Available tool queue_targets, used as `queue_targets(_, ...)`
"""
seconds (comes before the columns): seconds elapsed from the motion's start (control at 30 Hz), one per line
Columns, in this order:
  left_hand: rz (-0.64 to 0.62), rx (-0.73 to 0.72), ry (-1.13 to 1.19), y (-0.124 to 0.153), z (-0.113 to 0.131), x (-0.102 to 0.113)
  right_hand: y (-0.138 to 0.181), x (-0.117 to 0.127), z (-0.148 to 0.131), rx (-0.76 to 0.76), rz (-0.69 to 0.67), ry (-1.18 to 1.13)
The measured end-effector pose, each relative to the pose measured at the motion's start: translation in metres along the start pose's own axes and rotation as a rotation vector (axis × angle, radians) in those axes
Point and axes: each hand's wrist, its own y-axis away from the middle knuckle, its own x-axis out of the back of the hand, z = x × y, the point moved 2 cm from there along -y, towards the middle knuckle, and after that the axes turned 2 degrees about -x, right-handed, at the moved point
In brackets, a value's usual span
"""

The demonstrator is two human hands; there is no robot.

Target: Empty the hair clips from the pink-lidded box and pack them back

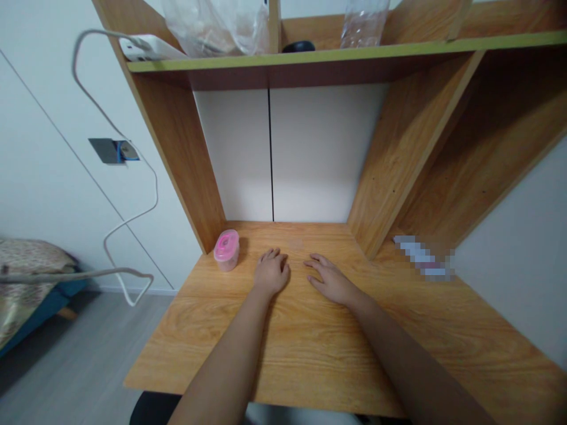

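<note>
Handling looks not yet begun: the pink, round-cornered plastic tub stands lidded and untouched near the rear left of the brown wood-grain bench, while the loosely curled left hand and the half-open right hand lie palm-down on it, apparently holding nothing
</note>
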Motion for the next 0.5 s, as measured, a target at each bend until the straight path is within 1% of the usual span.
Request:
queue_targets(0.17,-0.047,-0.032,-0.063,0.017,0.018,0.008,0.0,0.0,0.002,-0.027,0.038,-0.087)
queue_targets(0.23,-0.088,-0.082,-0.055,0.025,0.024,0.014,0.0,0.004,0.002,-0.034,0.076,-0.137)
queue_targets(0.33,-0.244,-0.179,-0.005,0.039,0.028,0.028,0.001,0.017,-0.002,-0.016,0.121,-0.156)
queue_targets(0.37,-0.286,-0.158,0.002,0.045,0.026,0.034,0.002,0.023,-0.004,-0.008,0.128,-0.144)
queue_targets(0.4,-0.294,-0.131,0.009,0.052,0.023,0.041,0.003,0.029,-0.006,-0.001,0.13,-0.13)
queue_targets(0.5,-0.2,-0.103,0.055,0.083,0.008,0.065,0.01,0.046,-0.016,0.013,0.101,-0.106)
